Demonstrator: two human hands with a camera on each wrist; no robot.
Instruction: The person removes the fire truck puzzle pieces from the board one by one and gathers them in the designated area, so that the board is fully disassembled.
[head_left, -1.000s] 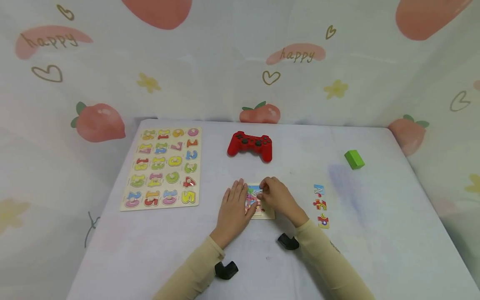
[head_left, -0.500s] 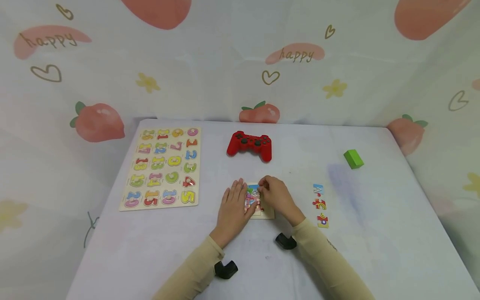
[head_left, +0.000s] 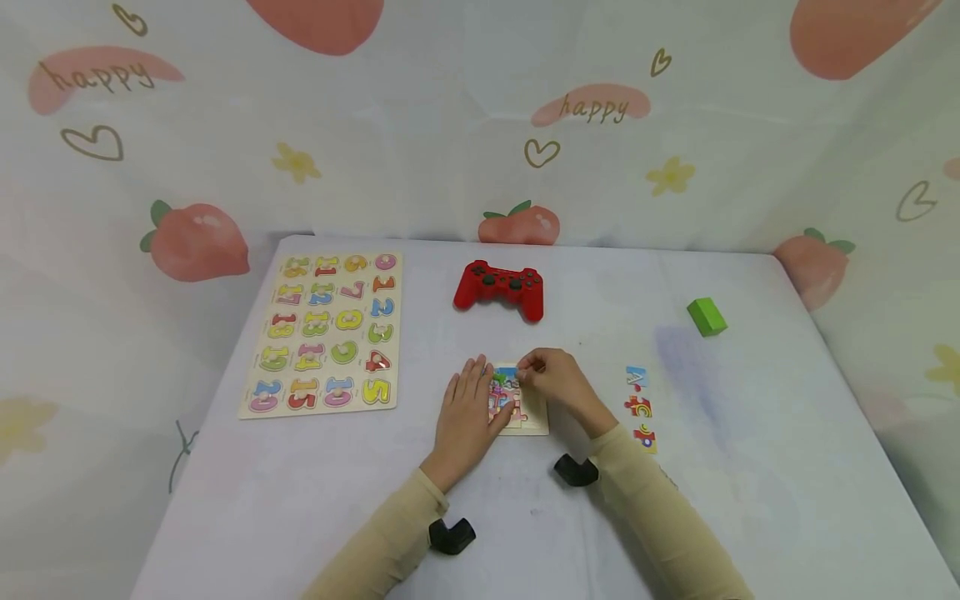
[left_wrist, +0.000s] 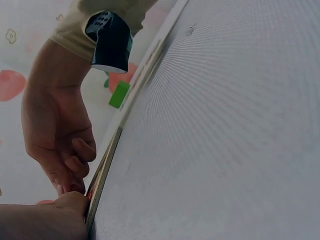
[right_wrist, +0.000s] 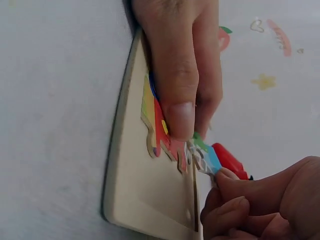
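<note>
My left hand (head_left: pixel 465 425) lies with straight fingers over the left part of a small wooden jigsaw board (head_left: pixel 535 419), its thumb across the joined pieces. At the board's upper right, my right hand (head_left: pixel 558 379) pinches a jigsaw piece (right_wrist: pixel 212 159) between thumb and fingertips. Blue, white and green show on that piece in the right wrist view, tilted at the edge of the joined pieces (right_wrist: pixel 161 125). The lower right of the tray is bare wood. From the left wrist view, the right hand (left_wrist: pixel 60 125) bends down over the board's edge (left_wrist: pixel 102 182).
Letter jigsaw pieces (head_left: pixel 639 407) lie in a column right of the board. A red game controller (head_left: pixel 499 290) sits behind it, a green block (head_left: pixel 707 317) at the back right. On the left lies a number puzzle board (head_left: pixel 324 337). Black wrist cameras (head_left: pixel 576 471) hang under both forearms.
The right hand makes small adjustments at the board's upper right, still pinching the piece, which looks less tilted than before. My left hand stays in place.
</note>
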